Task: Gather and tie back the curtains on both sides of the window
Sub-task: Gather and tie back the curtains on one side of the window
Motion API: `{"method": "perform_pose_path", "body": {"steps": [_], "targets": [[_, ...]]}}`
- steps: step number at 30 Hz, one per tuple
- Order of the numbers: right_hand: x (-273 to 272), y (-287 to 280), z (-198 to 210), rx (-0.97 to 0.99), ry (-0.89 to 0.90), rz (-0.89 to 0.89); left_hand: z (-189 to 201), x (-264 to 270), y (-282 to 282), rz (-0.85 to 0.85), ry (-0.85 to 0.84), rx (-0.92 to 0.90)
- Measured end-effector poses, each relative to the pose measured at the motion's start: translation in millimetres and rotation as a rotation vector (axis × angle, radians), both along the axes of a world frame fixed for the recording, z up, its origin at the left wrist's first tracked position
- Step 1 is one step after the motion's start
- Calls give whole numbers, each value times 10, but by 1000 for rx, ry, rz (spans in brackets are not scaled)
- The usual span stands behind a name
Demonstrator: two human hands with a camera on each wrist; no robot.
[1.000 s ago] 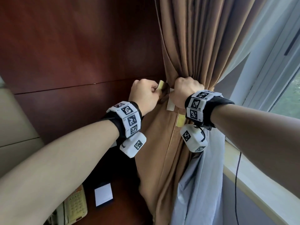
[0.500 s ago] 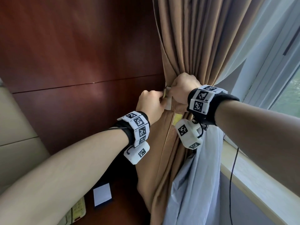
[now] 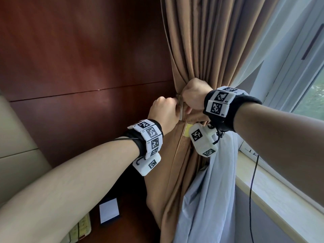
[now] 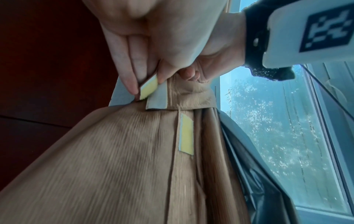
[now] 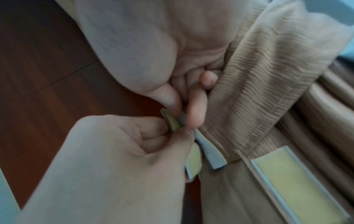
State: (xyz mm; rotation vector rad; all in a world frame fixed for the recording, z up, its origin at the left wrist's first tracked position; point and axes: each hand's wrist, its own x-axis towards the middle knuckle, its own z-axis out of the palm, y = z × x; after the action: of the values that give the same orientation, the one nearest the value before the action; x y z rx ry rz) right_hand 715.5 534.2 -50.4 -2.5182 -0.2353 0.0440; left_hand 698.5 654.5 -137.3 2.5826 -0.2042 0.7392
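A brown curtain (image 3: 201, 50) hangs gathered beside the window, with a matching tie-back band (image 4: 191, 95) wrapped round it. My left hand (image 3: 172, 106) pinches the band's yellow fastener tab (image 4: 148, 89) between thumb and fingers. My right hand (image 3: 185, 106) grips the band and pinches its grey fastener tab (image 5: 208, 151), thumb and forefinger right beside the yellow tab (image 5: 173, 121). The two tabs lie almost face to face. Another yellow patch (image 3: 187, 130) sits on the curtain below the band. A pale sheer curtain (image 3: 210, 190) hangs under my right wrist.
A dark wood panel wall (image 3: 78, 67) is behind my left arm and a beige padded panel (image 3: 15, 146) is at far left. Below are a white notepad (image 3: 108, 210) and a phone (image 3: 82, 228). A black cable (image 3: 252, 181) crosses the windowsill (image 3: 280, 199).
My left hand has carried the yellow tab rightward to my right hand. The gap between the two ends of the band has closed.
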Motion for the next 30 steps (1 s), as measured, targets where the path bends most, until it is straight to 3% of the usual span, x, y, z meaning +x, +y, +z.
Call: {"method": "perform_pose_path", "body": {"steps": [9,12,14,16,21,26,30], "targets": [[54,-33,22,128,98,9,96,-98,-145,17,114,167],[83,-41,-4,41,57,-12,86,-133,-154,-26,152,118],[155,-26,-46,6,31,-47,17,-116,-116,-67,154,-81],[226,-11,-85,4,1,-80,-62,-88,-76,-83,153,-389],[306,-24,-136,-81,-32,-62,1,-28,41,33,199,-999],[327,-26,-137,-107,-139,-83,-29,-5,56,-12,593,-1234],[354,-40,-159,-80,-160,-92,-77,-3,-18,-119,704,-1425]]}}
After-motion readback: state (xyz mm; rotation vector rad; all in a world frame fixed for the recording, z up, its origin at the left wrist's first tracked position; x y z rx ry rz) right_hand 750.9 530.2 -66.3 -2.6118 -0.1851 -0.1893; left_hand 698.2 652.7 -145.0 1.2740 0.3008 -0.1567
